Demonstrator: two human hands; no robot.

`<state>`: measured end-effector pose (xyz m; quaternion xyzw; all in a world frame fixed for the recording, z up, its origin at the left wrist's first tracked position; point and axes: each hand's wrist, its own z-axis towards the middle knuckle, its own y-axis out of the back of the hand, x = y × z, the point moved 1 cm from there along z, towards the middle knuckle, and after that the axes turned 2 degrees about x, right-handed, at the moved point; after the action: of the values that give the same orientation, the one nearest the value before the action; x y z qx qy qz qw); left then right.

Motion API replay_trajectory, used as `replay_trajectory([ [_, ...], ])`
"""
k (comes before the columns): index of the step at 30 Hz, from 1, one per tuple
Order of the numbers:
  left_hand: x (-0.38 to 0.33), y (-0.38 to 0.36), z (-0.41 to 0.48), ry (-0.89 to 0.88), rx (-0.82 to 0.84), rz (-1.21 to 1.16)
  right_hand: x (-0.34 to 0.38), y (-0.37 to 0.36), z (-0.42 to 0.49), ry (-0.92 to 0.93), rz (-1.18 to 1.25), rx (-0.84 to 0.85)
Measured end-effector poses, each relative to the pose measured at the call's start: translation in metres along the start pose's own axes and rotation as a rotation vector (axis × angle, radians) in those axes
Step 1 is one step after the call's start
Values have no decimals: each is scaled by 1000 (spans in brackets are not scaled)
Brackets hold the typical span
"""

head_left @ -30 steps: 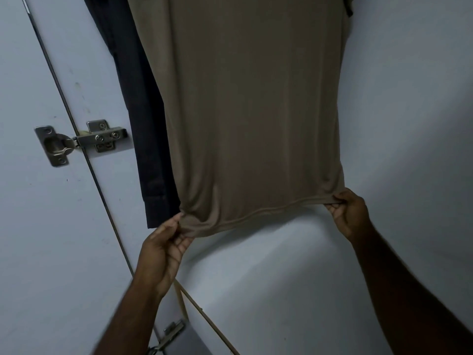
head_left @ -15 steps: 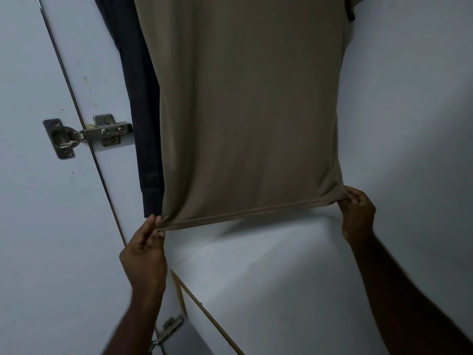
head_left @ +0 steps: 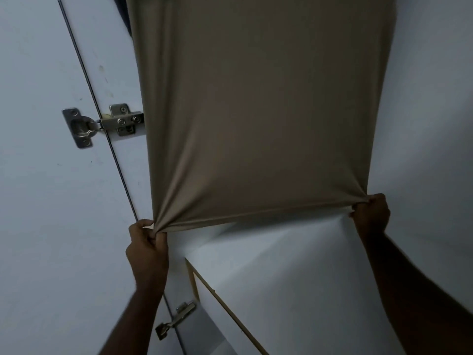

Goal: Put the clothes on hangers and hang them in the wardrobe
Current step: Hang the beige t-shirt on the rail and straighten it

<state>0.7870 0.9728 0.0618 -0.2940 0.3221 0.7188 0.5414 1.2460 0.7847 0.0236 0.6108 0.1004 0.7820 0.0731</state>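
A tan t-shirt (head_left: 258, 111) hangs inside the white wardrobe, its top and hanger cut off above the frame. My left hand (head_left: 148, 247) pinches the shirt's lower left hem corner, fabric bunching at the fingers. My right hand (head_left: 371, 213) grips the lower right hem corner. The hem is stretched taut between both hands. A sliver of a dark garment (head_left: 128, 19) shows behind the shirt's upper left edge.
The open wardrobe door (head_left: 38, 201) stands on the left with a metal hinge (head_left: 102, 124) at mid height and a second hinge (head_left: 176, 319) lower down. A white shelf (head_left: 294, 290) with a wood-coloured edge lies under the shirt. The wardrobe's right wall (head_left: 430, 124) is close.
My left hand moved left and curled tighter on the hem corner. The shirt is spread wider and now hides most of the dark garment.
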Motion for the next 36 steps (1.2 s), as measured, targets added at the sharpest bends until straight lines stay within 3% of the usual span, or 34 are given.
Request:
replay_trajectory([
  [3, 10, 4, 5, -58, 65, 199, 17, 9, -10, 58, -226, -3],
  [8, 20, 11, 16, -546, 308, 539, 14, 16, 3, 182, -322, 6],
  [14, 11, 26, 42, -719, 356, 591, 11, 29, 3, 395, -142, -120],
  [18, 11, 41, 45, -863, 391, 660, 21, 41, 2, 706, -264, -143],
  [25, 6, 33, 65, -793, 517, 784, 0, 46, 12, 862, -510, -109],
  [29, 3, 25, 63, -681, 560, 777, 7, 40, 10, 770, -436, -115],
  [36, 4, 23, 50, -636, 617, 650, 12, 32, -4, 532, -246, -58],
])
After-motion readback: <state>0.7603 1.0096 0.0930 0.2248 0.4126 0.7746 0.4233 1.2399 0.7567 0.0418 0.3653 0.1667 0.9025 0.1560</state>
